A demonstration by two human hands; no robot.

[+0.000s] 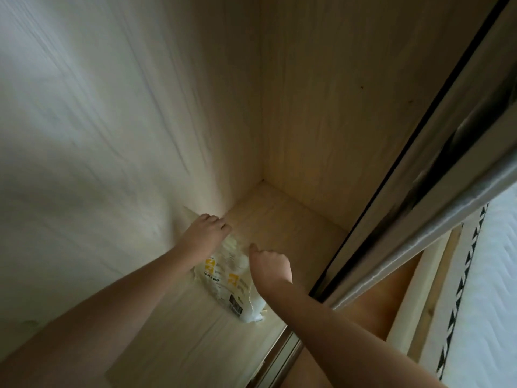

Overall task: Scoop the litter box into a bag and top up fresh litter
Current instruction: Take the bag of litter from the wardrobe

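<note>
Cabinet (279, 219): pale wood-grain compartment seen from above; tall left wall, back wall, bare floor panel running to the far corner.
Left hand (207, 231): reaches in along the left wall; fingers curled over the upper end of the bag, grasping it near the wall.
Litter bag (229, 278): white plastic pouch with yellow blocks and dark print, barcode near its lower end; lies on the cabinet floor against the left wall, toward the front edge. Contents not visible; lower end crumpled and looks torn open.
Right hand (270, 266): at the bag's right edge, fingers bent downward, thumb raised; cannot tell whether it grips the bag or only touches it.
Sliding door (414, 191): dark-edged frame, crosses diagonally on the right.
Mattress (492, 275): white quilted surface with black triangle trim, far right.
</note>
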